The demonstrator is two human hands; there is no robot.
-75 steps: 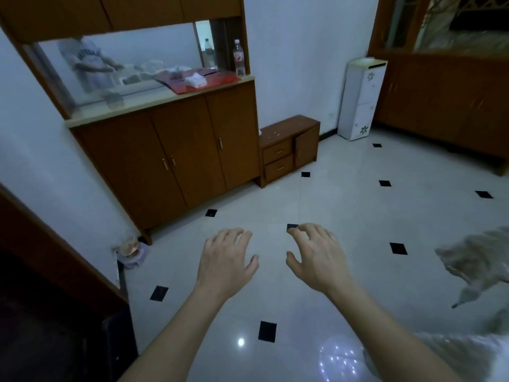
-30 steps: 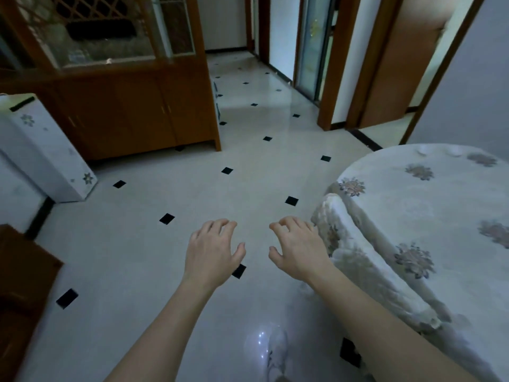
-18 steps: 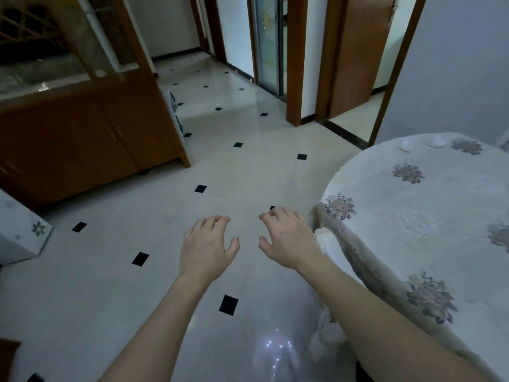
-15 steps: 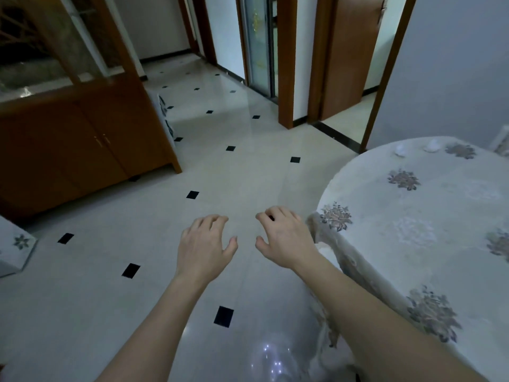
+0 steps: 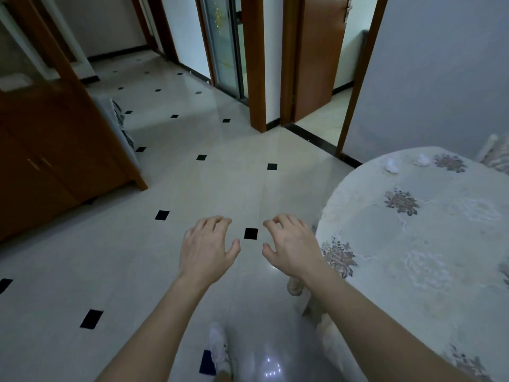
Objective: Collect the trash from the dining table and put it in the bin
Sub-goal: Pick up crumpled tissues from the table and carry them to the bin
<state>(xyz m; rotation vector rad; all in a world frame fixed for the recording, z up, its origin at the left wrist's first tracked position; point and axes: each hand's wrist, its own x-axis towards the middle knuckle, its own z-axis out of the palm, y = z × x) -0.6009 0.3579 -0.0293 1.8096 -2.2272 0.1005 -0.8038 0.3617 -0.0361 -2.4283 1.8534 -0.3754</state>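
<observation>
A round dining table [image 5: 429, 304] under a pale flowered cloth fills the right side. Two small white crumpled scraps of trash lie near its far edge, one [image 5: 391, 165] left of the other [image 5: 421, 160]. My left hand [image 5: 205, 249] and my right hand [image 5: 292, 245] hover palm down over the floor, side by side, fingers spread and curled, holding nothing. The right hand is just left of the table's edge, far from the scraps. No bin is in view.
A brown wooden cabinet [image 5: 52, 161] stands at the left. Ahead are a glass sliding door [image 5: 224, 45] and an open wooden door [image 5: 316, 56]. A chair [image 5: 495, 153] shows behind the table. My white shoe [image 5: 219, 348] is on the tiled floor below.
The view has swung right from the sideboard to the dining table, which now sits nearer and larger. Both hands stay empty and held out in front.
</observation>
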